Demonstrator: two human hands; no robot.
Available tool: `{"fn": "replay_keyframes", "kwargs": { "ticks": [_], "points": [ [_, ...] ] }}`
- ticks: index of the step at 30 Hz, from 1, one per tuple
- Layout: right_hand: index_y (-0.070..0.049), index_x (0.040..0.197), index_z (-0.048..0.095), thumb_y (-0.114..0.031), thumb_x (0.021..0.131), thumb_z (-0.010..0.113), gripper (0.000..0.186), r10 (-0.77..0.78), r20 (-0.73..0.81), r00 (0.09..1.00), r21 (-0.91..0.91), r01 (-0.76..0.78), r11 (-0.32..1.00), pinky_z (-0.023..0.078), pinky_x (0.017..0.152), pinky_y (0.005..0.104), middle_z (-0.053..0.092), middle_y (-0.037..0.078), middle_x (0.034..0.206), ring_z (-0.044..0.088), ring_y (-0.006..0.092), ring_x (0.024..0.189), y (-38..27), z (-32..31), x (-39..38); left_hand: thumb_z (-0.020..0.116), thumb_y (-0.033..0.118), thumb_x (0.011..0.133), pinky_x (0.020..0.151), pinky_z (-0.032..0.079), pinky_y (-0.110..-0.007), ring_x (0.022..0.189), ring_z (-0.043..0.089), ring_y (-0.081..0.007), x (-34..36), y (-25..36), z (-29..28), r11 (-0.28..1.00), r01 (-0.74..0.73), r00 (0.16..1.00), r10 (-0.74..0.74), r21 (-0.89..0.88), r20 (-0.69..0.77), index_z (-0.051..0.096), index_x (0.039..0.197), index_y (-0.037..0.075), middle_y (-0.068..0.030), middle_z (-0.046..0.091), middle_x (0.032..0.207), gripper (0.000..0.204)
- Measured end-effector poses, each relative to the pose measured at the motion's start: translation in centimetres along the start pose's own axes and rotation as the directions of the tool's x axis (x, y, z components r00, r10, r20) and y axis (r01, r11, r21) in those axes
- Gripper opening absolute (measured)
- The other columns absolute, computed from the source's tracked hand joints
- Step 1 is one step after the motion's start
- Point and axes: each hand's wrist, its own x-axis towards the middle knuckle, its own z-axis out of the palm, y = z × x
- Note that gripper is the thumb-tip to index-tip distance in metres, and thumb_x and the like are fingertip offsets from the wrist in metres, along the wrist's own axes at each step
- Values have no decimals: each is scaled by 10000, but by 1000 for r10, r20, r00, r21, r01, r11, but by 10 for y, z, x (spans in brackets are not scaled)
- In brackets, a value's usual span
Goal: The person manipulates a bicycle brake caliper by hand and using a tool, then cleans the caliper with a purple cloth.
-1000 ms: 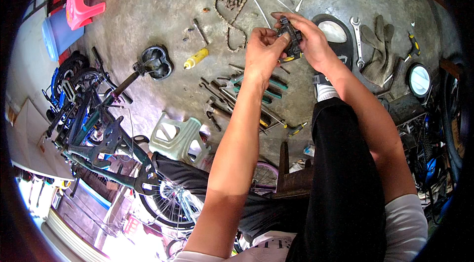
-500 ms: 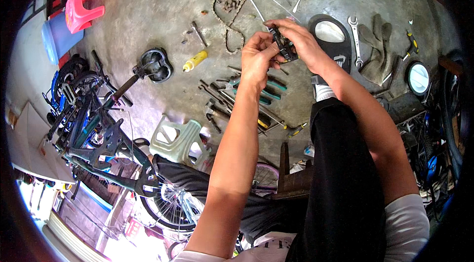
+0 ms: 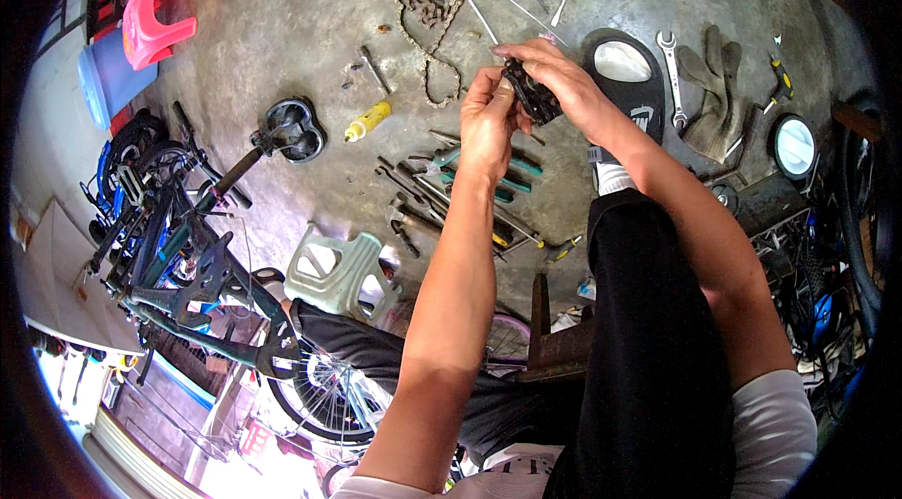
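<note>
Both my hands are closed around a small black bicycle part [image 3: 534,93], blocky and ridged; its exact kind I cannot make out. My left hand [image 3: 489,118] grips its near left side, with the thumb pressed on it. Over the top and right side curl the fingers of my right hand [image 3: 561,76], hiding part of it. It is held above the floor, left of my sandalled foot [image 3: 623,95]. Beyond the hands a thin metal rod [image 3: 482,20] and a bicycle chain [image 3: 427,53] lie on the concrete.
Pliers [image 3: 521,161], a hammer [image 3: 413,217] and other tools lie below the hands. A yellow bottle [image 3: 367,121] is at left, a wrench [image 3: 672,76] and grey glove [image 3: 719,100] at right. A bicycle [image 3: 216,288] and pale stool [image 3: 338,269] stand lower left.
The black part has turned in my hands, showing a broader ridged face. Both hands have shifted their grip slightly; the whole view has moved a little.
</note>
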Motion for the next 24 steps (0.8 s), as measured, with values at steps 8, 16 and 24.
{"fn": "replay_keyframes", "kwargs": {
  "ticks": [8, 16, 24],
  "points": [
    [13, 1432, 559, -135, 996, 476, 468, 95, -62, 994, 59, -92, 994, 373, 1124, 349, 574, 162, 1358, 519, 278, 1277, -2, 5, -2, 512, 192, 1105, 593, 478, -263, 677, 571, -98, 6, 1, 0, 1000, -7, 998, 5, -27, -58, 609, 1126, 84, -8, 642, 881, 146],
    [15, 1447, 548, -87, 979, 496, 481, 61, -24, 998, 150, -56, 987, 376, 1115, 331, 574, 156, 1325, 513, 259, 1278, -3, -1, -3, 552, 173, 1079, 709, 477, -281, 883, 595, -106, 4, 9, -12, 995, 59, 986, -45, -82, 163, 552, 1231, 82, -12, 650, 1061, 177],
    [8, 1404, 555, -113, 969, 561, 452, 36, -112, 993, -77, -45, 996, 423, 1071, 344, 571, 153, 1261, 555, 260, 1226, 5, 10, -5, 622, 33, 1004, 830, 510, -300, 997, 636, -133, 6, 4, -22, 999, 44, 975, -43, 0, 216, 539, 1280, 109, -11, 663, 1163, 298]
  ]
}}
